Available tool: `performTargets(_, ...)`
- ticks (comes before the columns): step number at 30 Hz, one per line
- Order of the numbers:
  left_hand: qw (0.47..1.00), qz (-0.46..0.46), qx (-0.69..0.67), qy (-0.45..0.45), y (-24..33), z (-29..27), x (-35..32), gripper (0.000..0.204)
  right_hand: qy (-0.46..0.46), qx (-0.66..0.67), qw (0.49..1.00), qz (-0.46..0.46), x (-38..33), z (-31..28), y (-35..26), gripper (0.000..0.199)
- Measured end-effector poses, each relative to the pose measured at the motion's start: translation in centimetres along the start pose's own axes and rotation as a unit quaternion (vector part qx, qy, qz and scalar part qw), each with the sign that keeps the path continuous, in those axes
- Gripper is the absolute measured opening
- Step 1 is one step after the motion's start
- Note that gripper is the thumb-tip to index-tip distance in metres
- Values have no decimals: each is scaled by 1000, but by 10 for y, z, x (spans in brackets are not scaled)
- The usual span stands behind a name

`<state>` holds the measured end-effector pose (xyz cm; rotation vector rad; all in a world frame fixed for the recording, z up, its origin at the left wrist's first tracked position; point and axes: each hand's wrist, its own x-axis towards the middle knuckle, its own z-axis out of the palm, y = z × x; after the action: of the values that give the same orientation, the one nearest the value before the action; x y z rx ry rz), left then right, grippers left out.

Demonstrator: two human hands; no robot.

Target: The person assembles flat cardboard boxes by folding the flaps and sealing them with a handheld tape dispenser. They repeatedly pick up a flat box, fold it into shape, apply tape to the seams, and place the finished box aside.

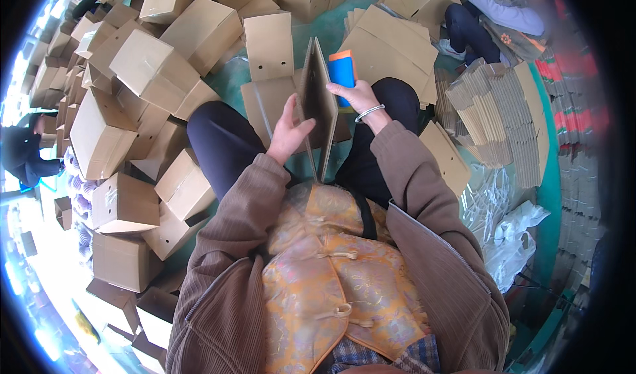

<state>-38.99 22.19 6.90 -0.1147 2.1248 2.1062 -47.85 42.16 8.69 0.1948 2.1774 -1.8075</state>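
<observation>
A folded cardboard box (318, 102) stands upright between my knees, its two panels parted in a narrow V and seen edge-on. My left hand (290, 132) is at its left panel, thumb and fingers spread, the thumb tip touching the cardboard. On the other side, my right hand (361, 102) grips a blue, flat-sided tool (342, 69) with an orange edge; its exact kind is hard to make out. The right thumb reaches toward the right panel. Behind lies another cardboard box (268, 46), its flap with two round holes raised.
Made-up cartons (156, 69) pile up on the left and far side. Flattened cartons (391, 43) lie ahead right, beside a stack of folded ones (493, 109). Plastic bags and straps (507, 241) lie to the right. A co-worker's leg (464, 29) shows at the far right.
</observation>
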Motion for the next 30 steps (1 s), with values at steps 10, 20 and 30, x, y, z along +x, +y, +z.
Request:
performTargets(10,942,80,290,148,42,-73,63,49,5,-390,921,-13,-26,-31,-67,45)
performTargets(20,929,59,337,139,49,-78,92,69,20,-428,903,-19,-13,-17,-72,83)
performTargets(30,903,-17,417,98,56,-62,129,53,45,-410,907,-84,-6,-23,-53,72)
